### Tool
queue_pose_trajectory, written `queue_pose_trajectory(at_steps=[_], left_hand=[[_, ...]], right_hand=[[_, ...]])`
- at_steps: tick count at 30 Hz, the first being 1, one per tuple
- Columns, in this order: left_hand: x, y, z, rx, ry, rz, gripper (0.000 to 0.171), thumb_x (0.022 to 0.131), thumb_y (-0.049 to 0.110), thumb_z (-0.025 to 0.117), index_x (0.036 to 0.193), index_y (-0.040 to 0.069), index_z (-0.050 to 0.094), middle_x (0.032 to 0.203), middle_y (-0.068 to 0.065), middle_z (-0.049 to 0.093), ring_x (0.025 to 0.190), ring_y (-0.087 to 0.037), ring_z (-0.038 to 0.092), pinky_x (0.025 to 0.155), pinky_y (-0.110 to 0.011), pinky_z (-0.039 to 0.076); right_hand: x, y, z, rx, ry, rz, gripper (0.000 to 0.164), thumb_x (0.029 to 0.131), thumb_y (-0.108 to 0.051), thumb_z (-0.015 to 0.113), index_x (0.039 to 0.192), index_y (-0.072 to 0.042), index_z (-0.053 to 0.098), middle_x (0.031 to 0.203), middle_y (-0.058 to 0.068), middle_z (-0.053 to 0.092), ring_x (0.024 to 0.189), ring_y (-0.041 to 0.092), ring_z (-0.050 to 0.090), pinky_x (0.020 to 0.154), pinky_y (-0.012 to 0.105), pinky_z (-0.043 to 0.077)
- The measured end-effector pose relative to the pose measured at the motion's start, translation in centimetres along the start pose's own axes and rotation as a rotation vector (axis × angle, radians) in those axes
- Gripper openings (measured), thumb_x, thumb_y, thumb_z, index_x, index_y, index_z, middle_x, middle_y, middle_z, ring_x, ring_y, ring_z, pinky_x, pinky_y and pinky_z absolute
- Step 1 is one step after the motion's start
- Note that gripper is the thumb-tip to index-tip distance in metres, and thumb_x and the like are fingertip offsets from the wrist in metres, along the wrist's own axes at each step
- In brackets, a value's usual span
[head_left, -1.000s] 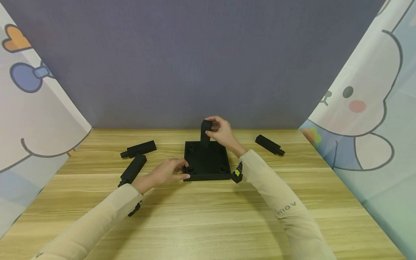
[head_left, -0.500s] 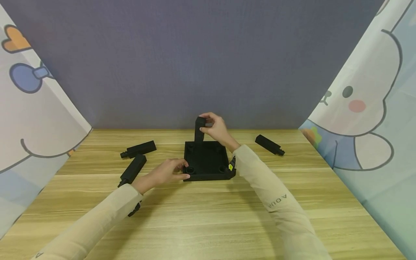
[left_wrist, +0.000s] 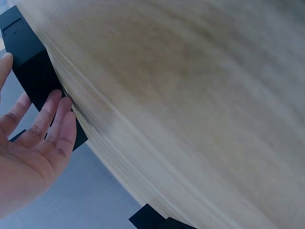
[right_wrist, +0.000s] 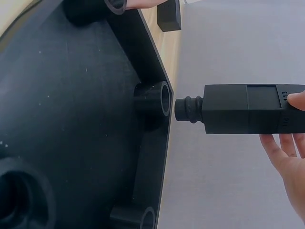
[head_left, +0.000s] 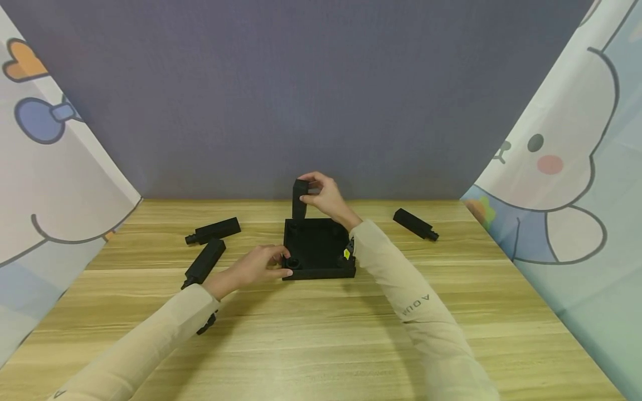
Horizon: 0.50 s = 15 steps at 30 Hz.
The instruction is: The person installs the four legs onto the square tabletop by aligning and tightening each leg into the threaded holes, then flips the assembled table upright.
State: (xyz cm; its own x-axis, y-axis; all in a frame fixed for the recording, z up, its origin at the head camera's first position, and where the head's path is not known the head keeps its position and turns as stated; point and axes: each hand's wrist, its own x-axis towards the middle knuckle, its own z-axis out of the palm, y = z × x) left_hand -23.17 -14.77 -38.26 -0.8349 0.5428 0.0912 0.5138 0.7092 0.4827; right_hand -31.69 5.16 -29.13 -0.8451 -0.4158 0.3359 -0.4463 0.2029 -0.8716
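Observation:
A black square base (head_left: 318, 245) lies on the table, its raised rim up and a round socket in each corner. My left hand (head_left: 258, 264) holds its near left corner, thumb at the front edge; in the left wrist view the fingers (left_wrist: 50, 112) lie along the base's outer side. My right hand (head_left: 326, 197) pinches the upper part of a black square leg (head_left: 299, 203), held upright over the far left corner. The right wrist view shows the leg's ridged round end (right_wrist: 188, 109) facing a socket (right_wrist: 152, 99), with a small gap between them.
Two more black legs (head_left: 218, 229) (head_left: 205, 260) lie on the wooden table (head_left: 321, 334) left of the base, near my left forearm. Another leg (head_left: 415, 223) lies to the right. A grey panel (head_left: 311, 100) stands behind the table, with printed cloths at both sides.
My right hand has carried the upright leg leftward along the base's far side, to the far left corner. The left hand and the base have stayed in place.

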Motion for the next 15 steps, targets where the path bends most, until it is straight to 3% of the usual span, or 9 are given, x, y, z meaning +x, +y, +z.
queue_pose_trajectory(at_steps=[15], left_hand=[[0.02,-0.14,0.05,-0.011,0.010,0.024,0.036,0.083,0.039,0.066,0.108,0.013,0.060,0.096,-0.004,0.065,0.086,-0.019,0.062,0.071,-0.031,0.050]], right_hand=[[0.11,0.65,0.82,0.009,-0.023,-0.015,0.040,0.078,0.009,0.064,0.117,0.006,0.054,0.115,0.023,0.054,0.103,0.038,0.055,0.080,0.038,0.051]])
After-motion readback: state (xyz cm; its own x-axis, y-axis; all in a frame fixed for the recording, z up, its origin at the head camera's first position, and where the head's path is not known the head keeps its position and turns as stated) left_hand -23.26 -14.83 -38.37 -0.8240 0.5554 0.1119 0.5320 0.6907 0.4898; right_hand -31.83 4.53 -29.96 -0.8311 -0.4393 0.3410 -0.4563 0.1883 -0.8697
